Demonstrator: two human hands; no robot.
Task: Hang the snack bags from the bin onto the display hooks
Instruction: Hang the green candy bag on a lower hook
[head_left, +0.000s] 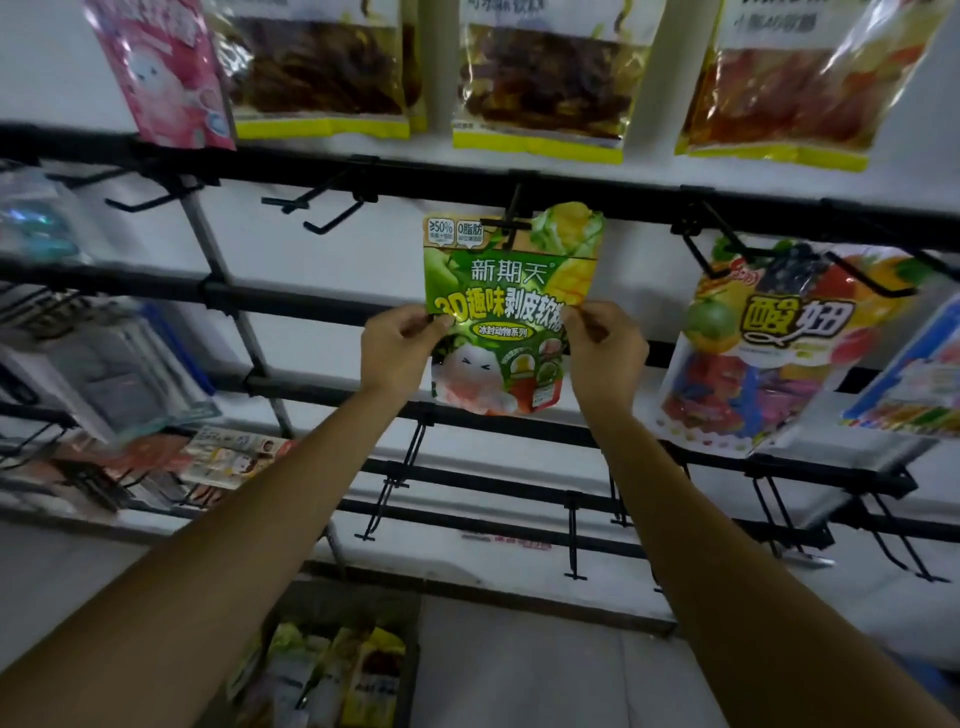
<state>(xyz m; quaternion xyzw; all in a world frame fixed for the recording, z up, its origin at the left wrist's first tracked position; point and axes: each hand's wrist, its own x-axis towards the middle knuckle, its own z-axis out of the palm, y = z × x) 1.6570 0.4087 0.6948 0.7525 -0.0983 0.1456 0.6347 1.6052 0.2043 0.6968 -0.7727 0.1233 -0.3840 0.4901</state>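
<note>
I log a black rack (311, 171) on a white wall (311, 249). Top row: pink bag (161, 73), yellow-edged bags (317, 67). Next rail: bare hooks (335, 215) at left, green bag (511, 270) on the middle hook (511, 224), fruit bag (769, 343) right of it. Lower rails: more bare hooks. Below: bin (410, 665) holding bags.

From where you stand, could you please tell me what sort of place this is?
Probably a shop's snack display wall: black display hooks on rails, snack bags hanging in rows, a bin of more below, and a green bag held at one hook.
</note>
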